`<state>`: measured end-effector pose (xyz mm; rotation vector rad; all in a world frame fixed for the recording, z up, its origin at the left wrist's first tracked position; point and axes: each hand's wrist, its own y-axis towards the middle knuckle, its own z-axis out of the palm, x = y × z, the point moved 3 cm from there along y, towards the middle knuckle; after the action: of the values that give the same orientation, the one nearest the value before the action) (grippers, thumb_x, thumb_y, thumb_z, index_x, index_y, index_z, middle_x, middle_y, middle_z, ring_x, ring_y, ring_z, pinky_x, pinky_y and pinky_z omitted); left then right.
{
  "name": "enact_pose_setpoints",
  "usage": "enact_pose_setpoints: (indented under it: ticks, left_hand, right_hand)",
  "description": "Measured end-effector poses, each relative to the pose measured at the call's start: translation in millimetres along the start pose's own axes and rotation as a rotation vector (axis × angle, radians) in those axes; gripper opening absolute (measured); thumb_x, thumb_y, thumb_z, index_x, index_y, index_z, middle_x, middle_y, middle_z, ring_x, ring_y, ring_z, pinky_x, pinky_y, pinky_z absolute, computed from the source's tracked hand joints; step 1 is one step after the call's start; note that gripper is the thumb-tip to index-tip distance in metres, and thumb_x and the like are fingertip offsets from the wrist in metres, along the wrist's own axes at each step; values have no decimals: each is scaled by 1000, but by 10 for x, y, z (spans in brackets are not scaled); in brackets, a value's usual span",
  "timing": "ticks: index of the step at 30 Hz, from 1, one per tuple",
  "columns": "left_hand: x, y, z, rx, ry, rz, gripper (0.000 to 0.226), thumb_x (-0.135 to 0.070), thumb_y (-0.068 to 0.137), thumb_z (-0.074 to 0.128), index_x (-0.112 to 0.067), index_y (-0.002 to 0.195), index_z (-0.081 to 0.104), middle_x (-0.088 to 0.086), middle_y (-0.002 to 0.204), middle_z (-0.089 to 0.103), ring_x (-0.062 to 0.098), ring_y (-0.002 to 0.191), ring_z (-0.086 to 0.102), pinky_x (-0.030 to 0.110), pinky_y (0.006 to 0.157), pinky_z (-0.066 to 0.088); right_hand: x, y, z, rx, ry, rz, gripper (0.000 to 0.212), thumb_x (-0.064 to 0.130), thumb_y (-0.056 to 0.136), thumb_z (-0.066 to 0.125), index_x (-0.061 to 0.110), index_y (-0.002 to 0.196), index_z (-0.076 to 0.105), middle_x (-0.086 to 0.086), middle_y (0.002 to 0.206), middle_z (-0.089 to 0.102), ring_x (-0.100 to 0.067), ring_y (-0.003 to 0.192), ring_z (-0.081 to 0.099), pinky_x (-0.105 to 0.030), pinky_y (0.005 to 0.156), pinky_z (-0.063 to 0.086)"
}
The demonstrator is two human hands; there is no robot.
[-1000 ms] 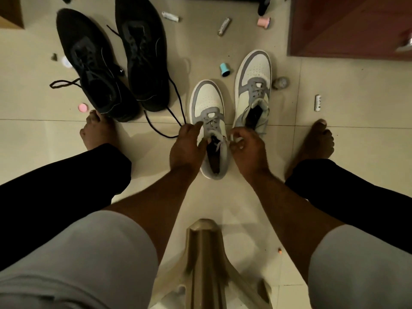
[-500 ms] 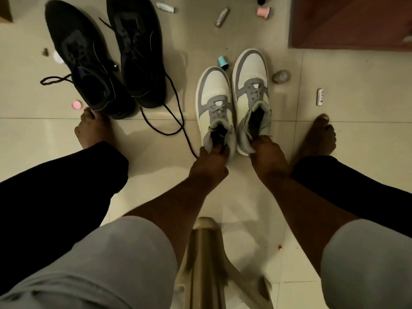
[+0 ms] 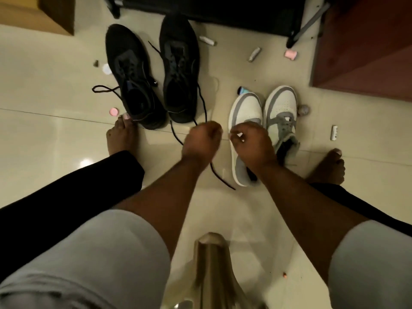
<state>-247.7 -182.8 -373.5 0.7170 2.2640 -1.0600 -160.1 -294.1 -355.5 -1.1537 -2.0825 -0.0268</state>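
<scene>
The pair of white and grey sneakers stands side by side on the tiled floor [image 3: 55, 134], toes pointing away from the person, near the floor's right edge, where a red-brown cabinet [image 3: 367, 52] rises. The right hand [image 3: 252, 141] hangs over the tongue and opening of the left sneaker [image 3: 245, 108], fingers bent, thumb and forefinger pinching a small bit of white lace [image 3: 240, 134]. The right sneaker [image 3: 282, 101] touches its partner along the side, its grey laces and dark opening in plain sight.

The left hand [image 3: 201, 139] is just beside the right, level with it, fingers curled into a loose fist. A black lace [image 3: 219, 177] runs in under this fist and comes out below the wrist, ending on the floor beside the left sneaker's heel; whether the fist grips it or only hovers above it cannot be told.

That lace comes from one of the two black shoes [image 3: 179, 63], which stand to the left of the sneakers, nearer the far edge of the floor under a dark piece of furniture [image 3: 211, 10]. The other black shoe [image 3: 131, 70] has its lace looped out to the left.

One bare foot [image 3: 120, 137] rests by the heel of the left black shoe and the other foot [image 3: 330, 166] just right of the sneakers. Small bits lie scattered: a pink disc [image 3: 114, 111], a teal cap [image 3: 242, 90] at the sneaker's toe, a pebble [image 3: 304, 109].
</scene>
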Motion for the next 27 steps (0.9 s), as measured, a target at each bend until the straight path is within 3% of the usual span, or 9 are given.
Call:
enact_pose_setpoints:
  ticks: [2,4,7,11,14,17,20,23,27]
  left_hand:
    - [202,288,-385,-280,-149,-104,28,-18,92,58,-11,117,68,14,116,66,29,108,62,35,96,48]
    - [357,571,-638,-382,-180,-184,39,-16,90,61,-11,129,60,13,127,59,26,115,58,33,103,44]
    - [500,968,-715,-221,-202,-213,51,-20,87,65,-19,136,52,7,129,59,23,117,58,39,100,50]
    - [591,1254,-734,-190,-114,-258,48,-28,83,68,-26,129,54,6,123,61,28,110,62,46,90,55]
    - [474,1281,-763,-220,-46,-231,41,-27,86,71,-19,124,58,6,114,65,23,103,64,41,87,56]
    - [265,991,-690,-196,-84,-228,41,-43,86,70,-14,113,62,-2,101,62,16,95,59,30,81,51]
    - [245,499,-412,-84,-61,-274,53,-64,83,61,-14,100,59,0,93,57,18,86,53,31,76,47]
    - [381,20,1,54,-118,-345,53,-69,84,54,-17,95,53,4,95,59,24,92,59,36,80,50]
    - [477,-391,330,68,-338,-558,62,-64,80,65,-12,111,54,9,111,62,30,99,63,42,86,55]
  right_hand:
    - [189,276,248,101,141,69,19,11,83,67,7,102,71,-12,105,68,-28,92,64,-28,84,48]
    - [362,561,462,155,242,154,34,14,85,68,10,119,64,-8,120,63,-24,103,62,-20,88,43]
    - [604,969,747,208,399,222,55,19,89,65,14,139,45,-4,137,52,-17,122,50,-20,98,38]
    - [594,1342,1035,225,474,300,60,19,90,61,25,144,38,0,135,54,-17,120,53,-32,102,45]
    - [453,1395,967,189,407,329,39,18,88,62,20,126,57,-2,116,65,-19,105,62,-34,92,52]
    - [296,1155,834,220,407,364,3,25,86,65,25,89,63,-5,96,71,-24,89,68,-44,80,57]
    - [55,551,735,288,303,426,8,27,84,67,25,77,63,-8,86,71,-28,82,69,-48,77,57]
    - [-205,-105,671,291,197,409,25,19,84,65,26,63,53,-1,68,61,-24,71,60,-35,66,49]
    - [-463,-531,638,158,188,391,31,7,86,59,27,66,48,4,64,51,-23,72,54,-42,68,48]
